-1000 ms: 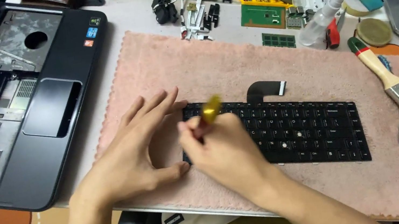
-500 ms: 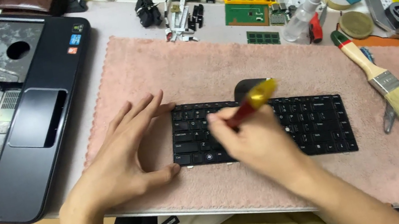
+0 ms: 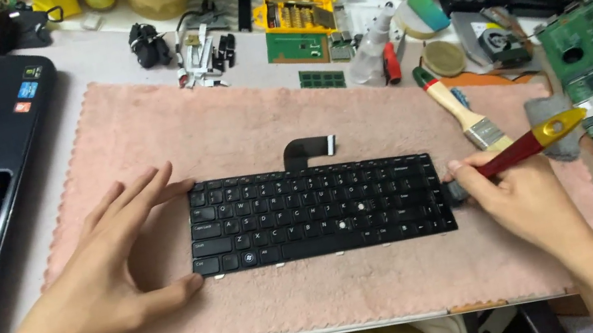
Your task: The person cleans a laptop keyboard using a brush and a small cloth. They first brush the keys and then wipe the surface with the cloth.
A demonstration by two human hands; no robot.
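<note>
My brush strokes have run from left to right across the flat black laptop keyboard (image 3: 320, 208) lying mid-towel, so my right hand (image 3: 526, 203), gripping the red-handled, gold-tipped brush (image 3: 524, 145), probably finishes that edge, open left hand (image 3: 109, 277) steadying it.

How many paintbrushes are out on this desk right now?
2. One red-handled brush is in the right hand at the keyboard's right end; one wooden-handled brush lies on the pink towel. The clutter may hide others.

Bare pink towel (image 3: 242, 131) above and below the keyboard (image 3: 320, 208); paintbrush (image 3: 463, 109) and clutter beyond.
</note>
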